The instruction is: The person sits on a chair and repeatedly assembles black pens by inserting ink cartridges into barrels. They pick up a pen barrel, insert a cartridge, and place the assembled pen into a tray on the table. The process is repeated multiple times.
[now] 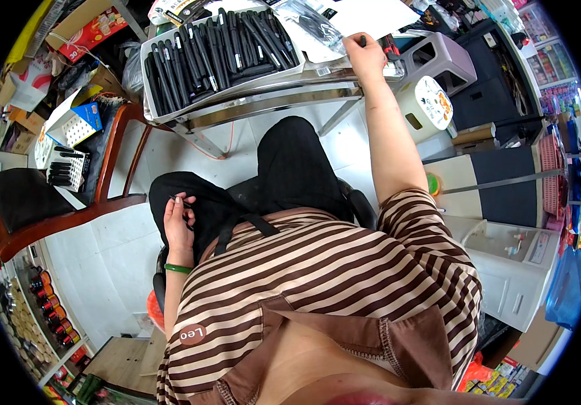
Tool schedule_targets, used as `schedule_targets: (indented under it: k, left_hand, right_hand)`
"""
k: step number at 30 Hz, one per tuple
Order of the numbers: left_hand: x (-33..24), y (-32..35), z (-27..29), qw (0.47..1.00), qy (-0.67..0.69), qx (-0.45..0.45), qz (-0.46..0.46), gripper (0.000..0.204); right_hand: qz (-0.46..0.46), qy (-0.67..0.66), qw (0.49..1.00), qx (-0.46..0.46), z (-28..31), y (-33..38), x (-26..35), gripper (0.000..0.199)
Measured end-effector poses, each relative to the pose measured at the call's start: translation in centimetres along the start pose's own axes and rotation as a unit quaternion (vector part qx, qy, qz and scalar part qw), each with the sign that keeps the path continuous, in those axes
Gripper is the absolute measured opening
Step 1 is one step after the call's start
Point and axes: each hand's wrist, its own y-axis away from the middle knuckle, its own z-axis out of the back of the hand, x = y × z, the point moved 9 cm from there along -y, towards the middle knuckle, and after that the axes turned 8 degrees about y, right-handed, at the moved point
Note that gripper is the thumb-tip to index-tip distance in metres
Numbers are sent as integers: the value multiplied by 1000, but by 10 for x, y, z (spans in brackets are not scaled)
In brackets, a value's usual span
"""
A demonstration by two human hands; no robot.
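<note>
A: Where are the pens?
B: The black pens fill a white tray at the top centre of the frame.

A: And the right hand?
B: The right hand, upper right of centre, has its fingers closed on a small black piece, just beside a clear bag.

A: The left?
B: The left hand, left of centre, is half curled over the black trousers; I cannot tell whether it grips anything.
</note>
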Motion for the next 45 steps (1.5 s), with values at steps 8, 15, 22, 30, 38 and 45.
schedule_targets:
  k: [8, 15, 22, 30, 38, 45]
  left_hand:
    - [0, 0, 2, 1000, 6, -2, -5, 17]
    - [0, -1, 2, 1000, 9, 6, -5, 17]
    - [-1, 0, 1, 1000, 6, 2, -3, 18]
    - [1, 0, 0, 1000, -10, 16, -2, 18]
    - [-12, 37, -93, 982, 0, 168, 91, 17]
    - [-22, 74, -122, 962, -62, 234, 128, 16]
  right_hand:
    - [-106, -251, 959, -79, 27, 0, 4, 7]
    - [-119, -409, 886, -183, 47, -1, -14, 9]
    - [-116, -419, 865, -250, 79, 8, -45, 16]
    - [-123, -425, 844, -304, 135, 39, -62, 9]
    - [-130, -194, 925, 299, -43, 180, 80, 14]
    - [-130, -230, 795, 546, -126, 296, 120, 18]
